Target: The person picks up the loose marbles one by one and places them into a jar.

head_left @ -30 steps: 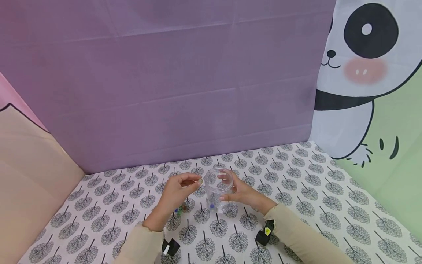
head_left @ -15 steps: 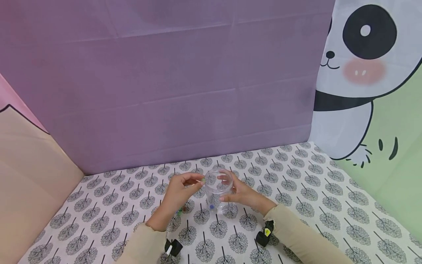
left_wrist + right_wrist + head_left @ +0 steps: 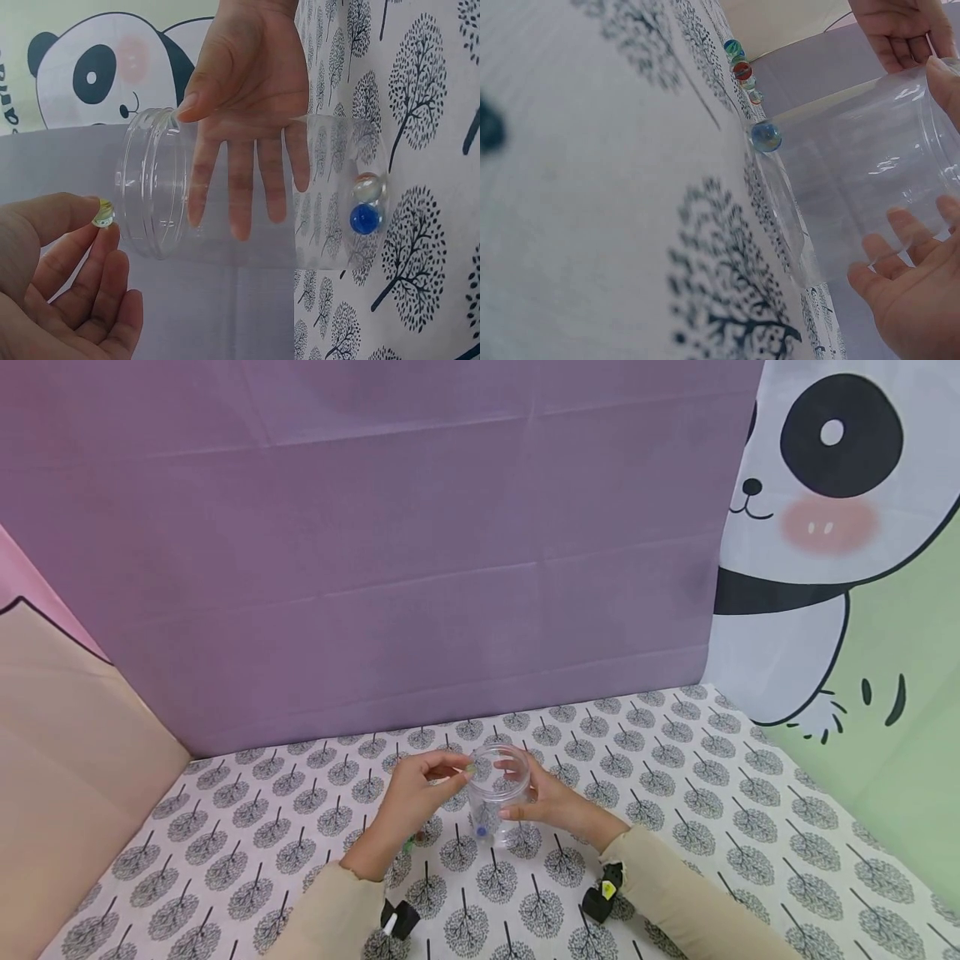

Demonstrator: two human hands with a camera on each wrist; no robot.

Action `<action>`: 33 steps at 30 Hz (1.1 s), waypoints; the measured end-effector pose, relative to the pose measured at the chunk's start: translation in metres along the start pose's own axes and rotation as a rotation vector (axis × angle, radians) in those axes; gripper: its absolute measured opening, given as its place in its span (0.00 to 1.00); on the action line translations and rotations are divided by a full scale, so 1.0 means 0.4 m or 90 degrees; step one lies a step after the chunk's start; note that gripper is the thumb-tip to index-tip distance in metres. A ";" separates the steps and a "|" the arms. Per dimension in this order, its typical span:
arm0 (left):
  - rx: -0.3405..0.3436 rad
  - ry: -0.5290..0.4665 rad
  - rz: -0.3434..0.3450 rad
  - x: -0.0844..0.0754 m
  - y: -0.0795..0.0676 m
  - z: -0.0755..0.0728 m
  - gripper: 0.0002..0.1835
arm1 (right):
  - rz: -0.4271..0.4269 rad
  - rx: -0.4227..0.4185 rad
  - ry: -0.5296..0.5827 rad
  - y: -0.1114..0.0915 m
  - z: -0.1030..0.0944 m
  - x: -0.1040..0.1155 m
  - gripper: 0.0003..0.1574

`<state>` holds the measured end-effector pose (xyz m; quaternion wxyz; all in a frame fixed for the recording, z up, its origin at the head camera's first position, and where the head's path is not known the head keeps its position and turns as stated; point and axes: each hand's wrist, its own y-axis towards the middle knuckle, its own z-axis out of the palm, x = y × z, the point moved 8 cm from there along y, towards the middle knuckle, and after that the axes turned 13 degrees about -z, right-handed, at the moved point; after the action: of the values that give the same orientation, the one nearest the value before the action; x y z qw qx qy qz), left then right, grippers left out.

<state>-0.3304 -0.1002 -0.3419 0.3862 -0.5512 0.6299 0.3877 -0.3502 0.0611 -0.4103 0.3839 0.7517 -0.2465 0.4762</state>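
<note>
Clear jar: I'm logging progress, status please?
Right hand gripping clear jar. Left hand pinching yellow-streaked marble by its top. Blue marble inside, at bottom. Nothing visibly in the way.

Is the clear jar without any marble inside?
No, the left wrist view shows a blue marble and a paler marble inside the clear jar, at its base.

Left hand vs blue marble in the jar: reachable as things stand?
Probably not directly: the blue marble lies at the bottom of the jar behind clear wall, and the left hand, outside the mouth, pinches a yellow-streaked marble. The mouth is uncovered, though.
</note>
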 end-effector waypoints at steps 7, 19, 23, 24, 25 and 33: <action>0.011 0.003 0.012 0.002 0.003 0.006 0.09 | -0.001 0.000 -0.007 0.001 0.000 -0.002 0.58; 0.018 0.009 0.006 0.005 0.003 0.010 0.10 | 0.004 0.004 -0.008 -0.001 -0.001 -0.009 0.58; 0.012 0.022 0.016 0.004 0.003 0.011 0.09 | 0.003 0.005 -0.004 -0.002 -0.001 -0.009 0.58; 0.011 0.026 0.019 0.003 0.003 0.011 0.09 | 0.001 0.005 -0.004 -0.002 -0.001 -0.008 0.58; 0.010 0.028 0.022 0.003 0.003 0.011 0.09 | 0.000 0.005 -0.005 -0.002 -0.002 -0.008 0.58; 0.008 0.036 0.033 0.005 0.006 0.012 0.09 | 0.003 0.001 -0.013 0.000 -0.003 -0.008 0.58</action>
<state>-0.3325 -0.0964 -0.3454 0.3616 -0.5427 0.6571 0.3780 -0.3524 0.0621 -0.4128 0.3797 0.7560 -0.2522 0.4697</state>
